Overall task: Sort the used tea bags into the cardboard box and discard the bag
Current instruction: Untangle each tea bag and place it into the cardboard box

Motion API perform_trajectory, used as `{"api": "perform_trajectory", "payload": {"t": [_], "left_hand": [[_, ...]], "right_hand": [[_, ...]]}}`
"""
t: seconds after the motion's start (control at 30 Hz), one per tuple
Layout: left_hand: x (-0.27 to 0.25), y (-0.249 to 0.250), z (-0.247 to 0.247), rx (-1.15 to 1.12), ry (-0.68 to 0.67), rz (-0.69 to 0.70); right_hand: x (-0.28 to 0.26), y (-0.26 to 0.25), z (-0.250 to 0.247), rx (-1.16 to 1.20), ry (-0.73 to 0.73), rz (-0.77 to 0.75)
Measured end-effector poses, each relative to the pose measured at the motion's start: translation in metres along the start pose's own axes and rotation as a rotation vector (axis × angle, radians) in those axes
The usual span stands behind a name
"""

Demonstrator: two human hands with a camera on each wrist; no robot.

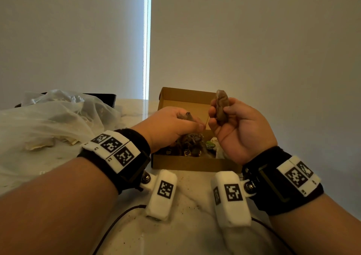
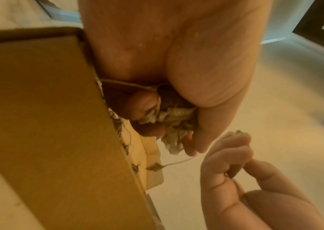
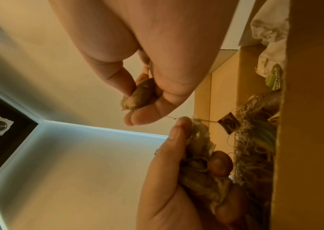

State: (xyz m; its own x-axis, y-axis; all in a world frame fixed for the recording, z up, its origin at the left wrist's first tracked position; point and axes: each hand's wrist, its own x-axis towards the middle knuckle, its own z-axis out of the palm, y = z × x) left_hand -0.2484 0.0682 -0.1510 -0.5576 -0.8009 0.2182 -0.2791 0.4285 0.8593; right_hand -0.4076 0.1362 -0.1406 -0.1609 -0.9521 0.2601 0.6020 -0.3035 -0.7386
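Two hands are working above the cardboard box (image 1: 175, 162): the right hand (image 1: 237, 129) is pinching one soft, light tea bag (image 1: 221, 106), the left hand (image 1: 170, 126) is clutching a tangled clump (image 2: 174, 119), likely best taken by the body, since the string (image 2: 179, 162) is snagging.

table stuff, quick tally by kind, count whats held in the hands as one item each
brown cardboard box: 1
crumpled clear plastic bag: 1
single brown used tea bag in right hand: 1
clump of tangled used tea bags in left hand: 1
total: 4
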Motion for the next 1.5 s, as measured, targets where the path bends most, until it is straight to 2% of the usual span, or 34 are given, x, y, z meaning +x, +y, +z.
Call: {"api": "perform_trajectory", "payload": {"t": [0.3, 0.47, 0.6, 1.1, 1.5], "left_hand": [[0.000, -0.001, 0.002, 0.017, 0.051, 0.036], [0.000, 0.003, 0.006, 0.070, -0.025, 0.060], [0.000, 0.003, 0.007, 0.101, -0.021, 0.080], [-0.003, 0.007, 0.008, 0.153, -0.108, 0.095], [-0.004, 0.008, 0.009, 0.160, -0.082, 0.083]], "right_hand": [[0.000, -0.005, -0.003, 0.072, -0.064, 0.017], [-0.003, -0.006, 0.000, 0.093, -0.101, 0.033], [-0.003, -0.005, 0.001, 0.103, -0.129, 0.044], [-0.003, -0.004, 0.002, 0.138, -0.140, 0.047], [-0.002, -0.005, 0.001, 0.144, -0.140, 0.035]]}}
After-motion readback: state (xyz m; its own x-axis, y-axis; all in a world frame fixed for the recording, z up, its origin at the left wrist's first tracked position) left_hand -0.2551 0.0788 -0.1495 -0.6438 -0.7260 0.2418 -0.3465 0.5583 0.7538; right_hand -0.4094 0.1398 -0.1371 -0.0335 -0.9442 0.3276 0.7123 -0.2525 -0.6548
